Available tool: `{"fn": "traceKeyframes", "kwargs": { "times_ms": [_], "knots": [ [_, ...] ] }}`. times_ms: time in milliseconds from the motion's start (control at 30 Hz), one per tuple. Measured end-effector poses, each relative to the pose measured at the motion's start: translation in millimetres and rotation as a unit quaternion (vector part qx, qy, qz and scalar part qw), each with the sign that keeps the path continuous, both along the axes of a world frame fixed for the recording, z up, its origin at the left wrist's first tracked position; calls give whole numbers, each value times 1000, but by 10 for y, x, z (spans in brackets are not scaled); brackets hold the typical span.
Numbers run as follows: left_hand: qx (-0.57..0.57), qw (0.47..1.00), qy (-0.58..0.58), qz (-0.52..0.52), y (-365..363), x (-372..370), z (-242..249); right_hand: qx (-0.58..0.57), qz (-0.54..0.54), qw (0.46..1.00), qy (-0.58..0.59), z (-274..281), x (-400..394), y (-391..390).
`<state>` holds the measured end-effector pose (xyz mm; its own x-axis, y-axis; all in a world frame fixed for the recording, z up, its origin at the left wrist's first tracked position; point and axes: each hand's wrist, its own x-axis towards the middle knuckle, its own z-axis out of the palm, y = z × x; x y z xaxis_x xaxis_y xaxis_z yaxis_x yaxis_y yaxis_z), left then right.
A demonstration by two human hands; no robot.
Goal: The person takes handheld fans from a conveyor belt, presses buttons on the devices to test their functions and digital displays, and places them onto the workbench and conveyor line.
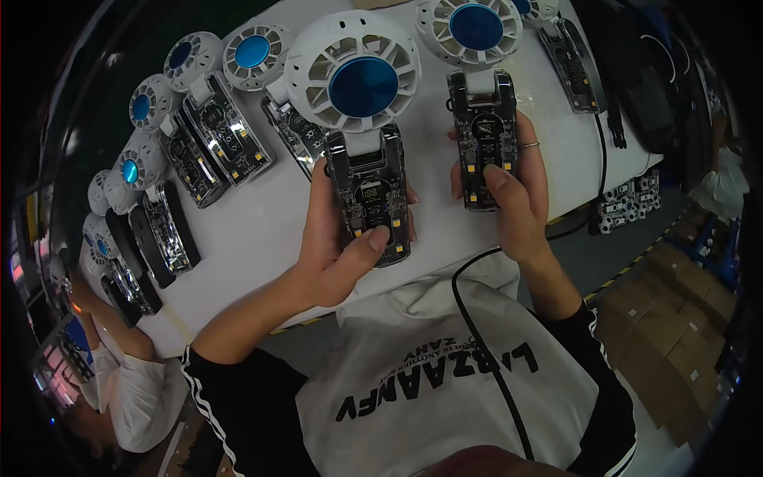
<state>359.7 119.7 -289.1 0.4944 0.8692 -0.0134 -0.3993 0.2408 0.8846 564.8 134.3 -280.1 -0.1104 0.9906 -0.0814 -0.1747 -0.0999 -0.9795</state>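
My left hand [334, 254] is wrapped round the dark see-through handle of a handheld fan [369, 195], its thumb on the lower front. That fan has a white round head with a blue centre, tipped toward the camera. In my right hand [517, 191] is a second handheld fan [483, 127] of the same kind, its thumb also pressed on the handle's lower front. Small digits show on both handles. Behind my left hand, another fan [298, 127] is partly hidden by the held one.
Several more fans [226, 135] lie along the left of the white table [238, 230]. One fan [568, 63] lies at the back right beside a black bag [636, 79]. A black cable [469, 310] crosses my front. Cardboard boxes [668, 334] stand right; another person [143, 397] sits left.
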Motion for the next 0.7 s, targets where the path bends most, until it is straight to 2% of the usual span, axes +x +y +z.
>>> {"fn": "traceKeyframes", "kwargs": {
  "times_ms": [700],
  "knots": [
    [-9,1000,0,-15,-14,5,-10,25,-10,999,-24,-77,18,-23]
  ]
}}
